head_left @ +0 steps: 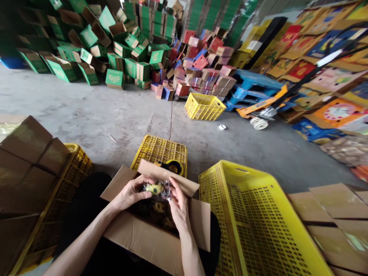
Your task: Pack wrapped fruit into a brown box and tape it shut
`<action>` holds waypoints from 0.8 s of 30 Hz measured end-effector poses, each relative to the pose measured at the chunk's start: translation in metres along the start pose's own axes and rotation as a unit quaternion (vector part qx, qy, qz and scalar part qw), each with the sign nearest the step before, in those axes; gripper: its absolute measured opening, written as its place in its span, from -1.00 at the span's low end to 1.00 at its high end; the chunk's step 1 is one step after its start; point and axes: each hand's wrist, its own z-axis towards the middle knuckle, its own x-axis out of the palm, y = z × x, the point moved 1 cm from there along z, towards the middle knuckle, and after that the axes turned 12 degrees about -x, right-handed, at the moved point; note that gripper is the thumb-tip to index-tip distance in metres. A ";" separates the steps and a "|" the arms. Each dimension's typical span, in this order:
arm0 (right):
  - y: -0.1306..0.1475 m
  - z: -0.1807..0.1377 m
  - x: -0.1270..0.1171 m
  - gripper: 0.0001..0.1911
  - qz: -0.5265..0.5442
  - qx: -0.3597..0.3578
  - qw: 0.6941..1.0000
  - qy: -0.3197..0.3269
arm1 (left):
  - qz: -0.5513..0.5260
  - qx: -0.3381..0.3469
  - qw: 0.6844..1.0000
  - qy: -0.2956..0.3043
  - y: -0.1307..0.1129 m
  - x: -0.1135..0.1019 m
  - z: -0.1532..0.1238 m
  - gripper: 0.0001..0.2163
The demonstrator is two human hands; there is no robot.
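Note:
Over an open cardboard box (143, 234) I hold a small yellow-green item with dark spots in clear plastic wrap (155, 188); its exact kind is not clear. My left hand (134, 193) is closed on its left end, thumb below and fingers above. The crinkled right end of the wrap is between the thumb and fingers of my right hand (178, 203). Inside the box, under my hands, lie dark brown and yellowish things (159, 210), too dim to name. The box rests on my lap with its flaps folded outward.
A yellow crate (224, 199) stands at my right, beside stacked cartons (333, 214). Another crate (82, 161) with cartons is at left. Ahead, a black-and-yellow ring-shaped tool (176, 167) lies on an upturned crate (161, 147). Farther off are a small crate (204, 107) and a pallet jack (264, 105).

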 end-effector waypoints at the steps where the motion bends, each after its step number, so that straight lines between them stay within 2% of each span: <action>1: 0.000 0.000 -0.001 -0.44 0.017 0.018 0.999 -0.020 | 0.012 0.008 1.000 0.002 0.000 0.000 0.000 -0.66; 3: 0.001 0.000 -0.002 -0.49 0.054 0.056 0.996 -0.038 | 0.027 0.014 0.999 0.013 -0.002 0.000 -0.001 -0.68; 6: 0.005 0.001 0.002 -0.48 0.061 0.077 0.995 -0.003 | 0.014 -0.002 1.000 0.019 0.000 0.000 -0.003 -0.64; 9: 0.007 0.001 0.007 -0.48 0.036 0.085 0.995 0.043 | -0.011 -0.031 0.999 0.005 0.006 0.000 -0.004 -0.47; 12: 0.006 0.000 0.007 -0.53 0.020 0.087 0.995 0.041 | -0.024 -0.048 0.999 -0.010 0.007 0.001 -0.004 -0.26; 14: 0.006 -0.001 0.006 -0.55 0.011 0.076 0.997 0.032 | -0.042 -0.049 0.998 -0.015 0.005 0.001 -0.003 -0.21; 19: 0.010 0.000 0.005 -0.58 0.019 0.044 0.998 0.038 | -0.024 -0.064 0.998 0.011 -0.002 0.001 -0.002 -0.56; 24: 0.008 0.000 0.008 -0.38 0.057 0.036 0.995 0.069 | -0.007 -0.044 0.999 -0.022 -0.003 0.000 -0.003 -0.62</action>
